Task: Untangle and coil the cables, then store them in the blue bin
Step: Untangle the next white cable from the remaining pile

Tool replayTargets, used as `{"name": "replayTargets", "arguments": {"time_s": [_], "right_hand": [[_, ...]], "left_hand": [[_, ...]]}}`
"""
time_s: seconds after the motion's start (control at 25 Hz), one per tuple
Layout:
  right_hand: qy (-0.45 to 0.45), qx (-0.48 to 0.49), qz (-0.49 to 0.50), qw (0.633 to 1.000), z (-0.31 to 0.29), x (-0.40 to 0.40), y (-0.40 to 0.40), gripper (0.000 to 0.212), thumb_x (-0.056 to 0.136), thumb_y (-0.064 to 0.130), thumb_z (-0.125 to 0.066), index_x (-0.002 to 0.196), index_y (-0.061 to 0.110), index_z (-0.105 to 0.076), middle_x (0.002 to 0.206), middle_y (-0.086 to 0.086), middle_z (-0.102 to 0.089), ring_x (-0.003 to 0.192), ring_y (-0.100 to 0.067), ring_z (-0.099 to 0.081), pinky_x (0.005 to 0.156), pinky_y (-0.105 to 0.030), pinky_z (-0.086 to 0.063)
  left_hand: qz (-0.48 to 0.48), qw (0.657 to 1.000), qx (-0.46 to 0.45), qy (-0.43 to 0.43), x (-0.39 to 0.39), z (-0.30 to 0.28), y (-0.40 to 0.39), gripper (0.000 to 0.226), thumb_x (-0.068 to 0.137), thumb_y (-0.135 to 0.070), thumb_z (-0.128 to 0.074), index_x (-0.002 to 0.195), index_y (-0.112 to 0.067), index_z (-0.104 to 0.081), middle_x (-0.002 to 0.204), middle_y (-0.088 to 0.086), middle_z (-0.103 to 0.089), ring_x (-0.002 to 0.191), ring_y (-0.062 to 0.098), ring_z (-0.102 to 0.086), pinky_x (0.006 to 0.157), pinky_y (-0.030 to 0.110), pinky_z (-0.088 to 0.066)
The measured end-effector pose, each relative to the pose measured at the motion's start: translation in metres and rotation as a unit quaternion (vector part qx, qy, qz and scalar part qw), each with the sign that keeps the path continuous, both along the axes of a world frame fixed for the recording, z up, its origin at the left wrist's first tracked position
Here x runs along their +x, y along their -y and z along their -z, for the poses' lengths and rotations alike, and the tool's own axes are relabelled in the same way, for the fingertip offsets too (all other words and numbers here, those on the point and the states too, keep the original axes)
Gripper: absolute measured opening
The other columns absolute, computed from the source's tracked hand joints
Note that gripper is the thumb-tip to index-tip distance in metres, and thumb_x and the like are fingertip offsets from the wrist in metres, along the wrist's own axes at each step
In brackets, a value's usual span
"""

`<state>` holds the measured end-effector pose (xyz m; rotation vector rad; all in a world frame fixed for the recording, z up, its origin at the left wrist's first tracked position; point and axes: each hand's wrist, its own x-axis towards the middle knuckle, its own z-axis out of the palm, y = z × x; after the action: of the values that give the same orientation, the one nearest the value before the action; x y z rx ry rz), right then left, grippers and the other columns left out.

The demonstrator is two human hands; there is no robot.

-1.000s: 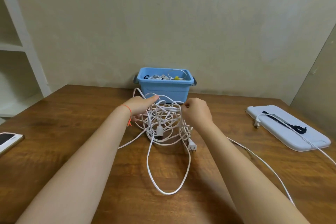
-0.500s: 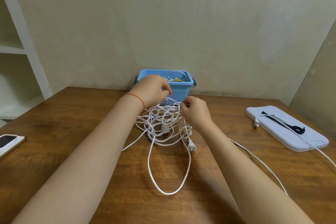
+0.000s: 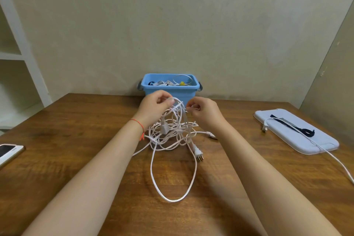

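Two hands lift a limp knot of white cable

Both hands work at the top of the cable tangle, which sits mid-table just in front of the blue bin at twelve o'clock. The left hand pinches a raised strand; the right hand curls its fingers on a neighbouring strand. A long loop trails toward six o'clock, and a two-pin plug lies at the tangle's five o'clock edge. The cable looks light, thin and floppy, likely to slide through fingers and snag on itself. Judging by that, the plug is the firmest place to take hold and feed back through the loops. Coiled cables already lie in the bin.
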<state>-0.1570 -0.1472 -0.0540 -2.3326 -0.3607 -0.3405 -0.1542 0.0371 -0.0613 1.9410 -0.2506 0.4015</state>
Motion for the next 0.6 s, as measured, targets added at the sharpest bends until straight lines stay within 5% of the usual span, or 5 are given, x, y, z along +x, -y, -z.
{"name": "replayTargets", "arguments": {"time_s": [0.16,0.4,0.52,0.6], "right_hand": [[0.004,0.037,0.027,0.999,0.000,0.002,0.005,0.007,0.096,0.017,-0.060,0.092,0.021,-0.064,0.088,0.004,-0.062,0.075,-0.005,-0.053,0.059,-0.014,-0.035],[0.032,0.075,0.068,0.994,0.003,0.005,0.006,0.008,0.098,0.014,-0.055,0.092,0.018,-0.059,0.090,0.004,-0.059,0.075,-0.005,-0.049,0.058,-0.008,-0.032],[0.060,0.136,0.124,0.981,-0.003,0.013,0.011,0.010,0.100,0.013,-0.052,0.101,0.012,-0.062,0.098,-0.003,-0.064,0.085,-0.015,-0.053,0.066,-0.020,-0.037],[0.096,0.167,0.185,0.964,-0.011,0.020,0.020,0.016,0.100,0.011,-0.050,0.107,0.005,-0.063,0.104,-0.010,-0.067,0.090,-0.022,-0.056,0.073,-0.025,-0.035]], "left_hand": [[-0.053,0.992,-0.114,-0.003,0.000,-0.006,-0.012,0.008,0.102,-0.018,-0.053,0.095,-0.015,-0.056,0.065,0.000,-0.053,0.052,0.015,-0.053,0.052,0.027,-0.046],[0.018,0.987,-0.158,-0.030,-0.008,-0.016,-0.014,0.016,0.097,-0.025,-0.057,0.083,-0.018,-0.054,0.067,-0.001,-0.045,0.059,0.010,-0.043,0.053,0.020,-0.039],[0.044,0.996,-0.062,-0.045,-0.010,-0.025,-0.015,0.033,0.084,-0.041,-0.063,0.066,-0.015,-0.052,0.067,-0.002,-0.046,0.059,0.006,-0.045,0.062,0.024,-0.040],[-0.017,0.994,0.107,0.013,-0.006,-0.029,-0.024,0.046,0.087,-0.041,-0.070,0.056,-0.011,-0.052,0.077,0.000,-0.049,0.070,0.009,-0.049,0.082,0.028,-0.037]]}}
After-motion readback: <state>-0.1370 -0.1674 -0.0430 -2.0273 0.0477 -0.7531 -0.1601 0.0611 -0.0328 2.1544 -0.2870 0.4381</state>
